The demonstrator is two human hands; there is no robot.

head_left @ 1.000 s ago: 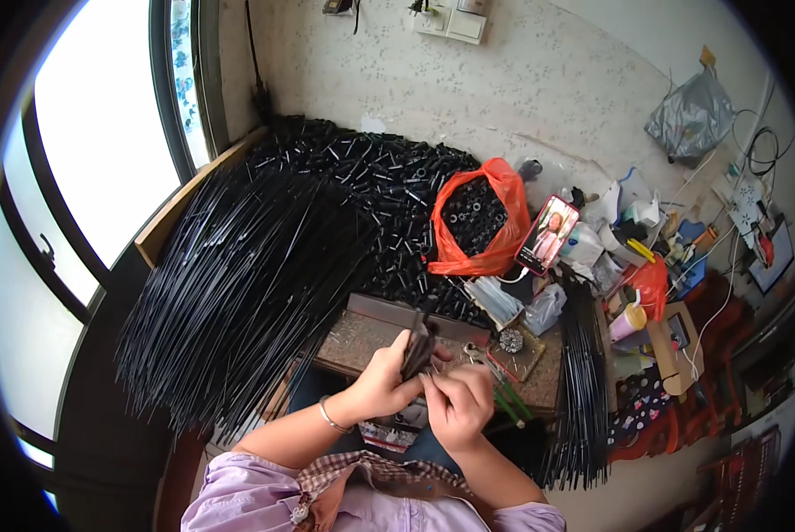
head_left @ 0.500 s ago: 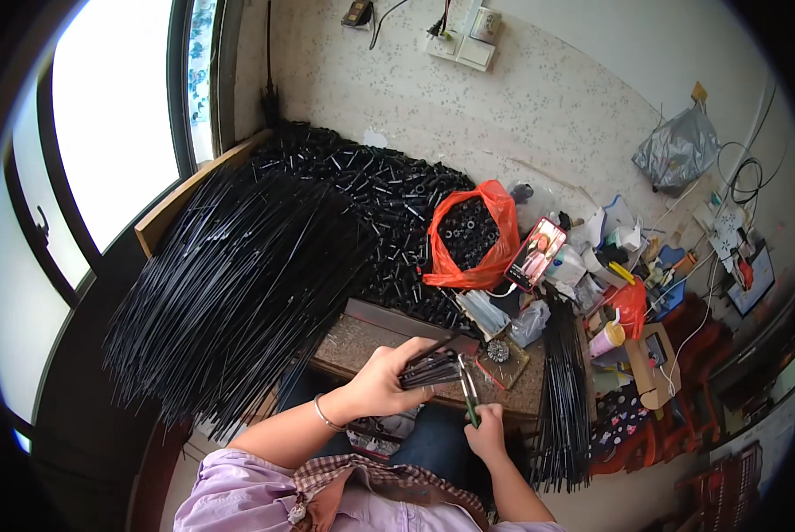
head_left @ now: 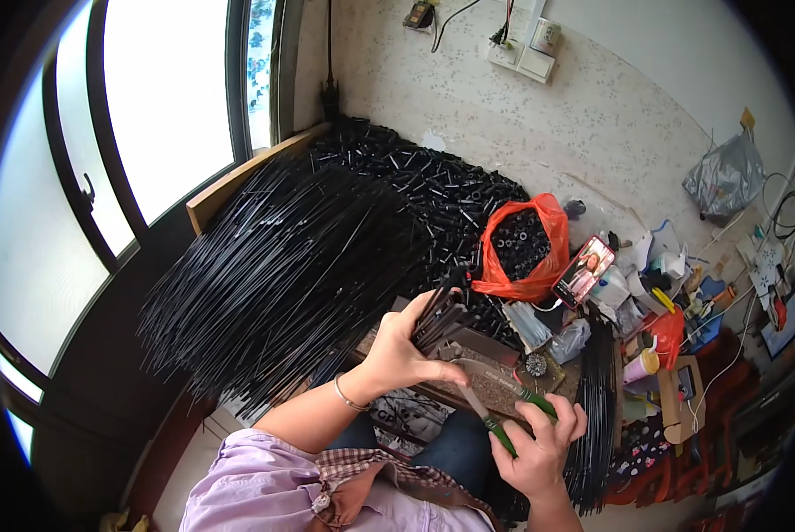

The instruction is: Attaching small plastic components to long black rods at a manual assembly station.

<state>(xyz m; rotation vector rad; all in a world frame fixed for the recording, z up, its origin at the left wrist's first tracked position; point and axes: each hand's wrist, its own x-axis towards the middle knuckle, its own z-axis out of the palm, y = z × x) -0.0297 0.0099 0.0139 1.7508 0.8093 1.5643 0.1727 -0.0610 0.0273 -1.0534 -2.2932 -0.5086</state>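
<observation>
My left hand [head_left: 390, 353] is closed round a bundle of short black rods [head_left: 442, 321], held above the near edge of the table, with the thumb stretched to the right. In my right hand [head_left: 544, 450] is a pair of metal pliers [head_left: 479, 404] with green-covered handles; the handles are spread wide and the fingers reach over them. The jaws of the pliers lie by my left thumb, partly hidden. Behind the bundle is a large heap of short black tubular pieces [head_left: 446, 182].
Long thin black rods [head_left: 264, 275] lie in a thick pile at the left, beside a wooden board [head_left: 246, 177]. An orange-red bag [head_left: 552, 217] holds black rings. Nearby are a lit phone [head_left: 583, 273], another rod bundle [head_left: 595, 403], a cup [head_left: 641, 365] and a cardboard box [head_left: 681, 417].
The pliers have swung from nearly closed to wide apart. My left hand has raised and tilted the rods upward. The whole view has shifted, moving the scene to the right.
</observation>
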